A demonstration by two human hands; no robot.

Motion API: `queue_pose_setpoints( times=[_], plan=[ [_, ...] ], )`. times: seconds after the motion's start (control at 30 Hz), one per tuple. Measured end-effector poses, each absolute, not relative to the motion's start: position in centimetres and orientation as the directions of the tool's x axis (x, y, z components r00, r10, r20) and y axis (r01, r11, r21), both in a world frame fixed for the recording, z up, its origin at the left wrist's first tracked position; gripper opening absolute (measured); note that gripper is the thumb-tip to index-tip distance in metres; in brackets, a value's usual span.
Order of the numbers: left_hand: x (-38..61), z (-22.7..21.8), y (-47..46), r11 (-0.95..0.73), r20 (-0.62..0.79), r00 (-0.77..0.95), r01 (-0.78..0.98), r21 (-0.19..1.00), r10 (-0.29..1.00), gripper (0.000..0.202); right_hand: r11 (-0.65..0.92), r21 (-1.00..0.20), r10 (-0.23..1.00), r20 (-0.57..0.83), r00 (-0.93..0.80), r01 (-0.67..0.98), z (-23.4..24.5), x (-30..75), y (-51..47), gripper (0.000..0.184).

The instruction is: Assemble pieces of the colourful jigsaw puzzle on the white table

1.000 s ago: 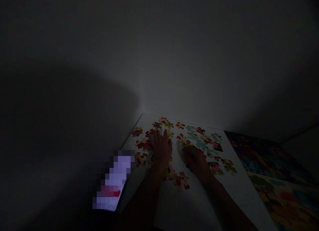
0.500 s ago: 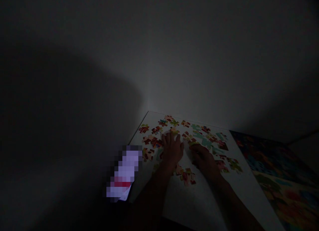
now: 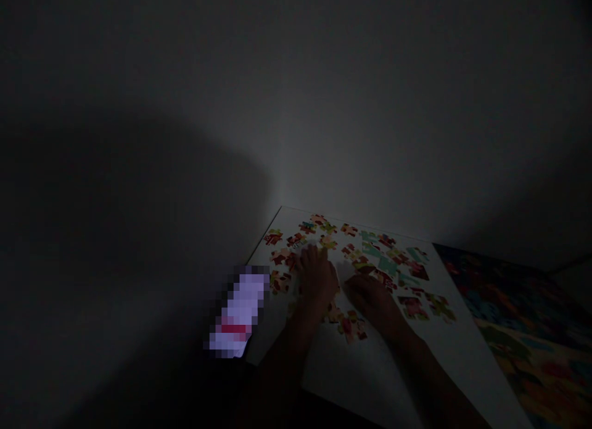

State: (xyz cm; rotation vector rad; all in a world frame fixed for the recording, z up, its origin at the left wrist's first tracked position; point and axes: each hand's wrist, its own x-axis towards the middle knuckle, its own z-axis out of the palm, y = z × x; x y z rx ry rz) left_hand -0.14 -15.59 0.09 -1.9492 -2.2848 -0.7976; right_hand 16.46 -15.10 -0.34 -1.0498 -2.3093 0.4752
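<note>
My left hand [image 3: 317, 273] rests low over the middle of the white table, fingers spread among jigsaw pieces [image 3: 280, 282]. Its palm and wrist cover some of them. To its right, my right hand [image 3: 370, 296] has its fingers curled and thumb drawn in; whatever may be between the fingertips is hidden in the dark. Just beyond the right hand lie brown and green pieces [image 3: 364, 266] and a pale teal group of pieces [image 3: 386, 265]. Nearer to me, between the forearms, is a small cluster of pieces [image 3: 354, 330].
A phone-like lit screen [image 3: 240, 312], pixelated, stands at the left edge of the table [image 3: 342, 367]. Colourful printed pictures [image 3: 513, 349] lie along the right side. Walls [image 3: 370, 139] meet behind the table. The light is very dim.
My right hand has drawn back towards me and a little left, away from the brown and green pieces. My left hand has shifted slightly left. The view has turned slightly.
</note>
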Motion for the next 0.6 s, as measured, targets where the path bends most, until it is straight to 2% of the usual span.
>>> queue_pose_setpoints(
  times=[0.07,0.13,0.33,0.47,0.6],
  plan=[
    [-0.3,-0.5,-17.0,0.139,0.352,-0.252,0.938,0.316,0.902,0.049,0.637,-0.522,0.765,0.336,-0.550,0.567,-0.2,16.5,-15.1,0.020],
    [-0.4,-1.2,-18.4,0.127,0.370,-0.233,0.949,0.289,0.899,0.052,0.633,-0.528,0.768,0.340,-0.543,0.566,-0.2,16.6,-15.1,0.020],
    [-0.8,-2.6,-20.4,-0.101,0.403,-0.006,0.965,0.244,0.915,0.043,0.625,-0.572,0.774,0.363,-0.519,0.532,-0.5,16.8,-15.0,0.017],
    [-1.1,-1.8,-20.1,-0.128,0.394,0.033,0.968,0.216,0.919,0.044,0.612,-0.597,0.783,0.369,-0.500,0.518,-0.5,16.7,-14.9,0.017],
    [-1.3,0.0,-21.5,-0.162,0.450,0.055,0.966,0.203,0.892,0.039,0.607,-0.600,0.787,0.363,-0.499,0.521,-0.3,16.8,-15.0,0.018]
  ],
)
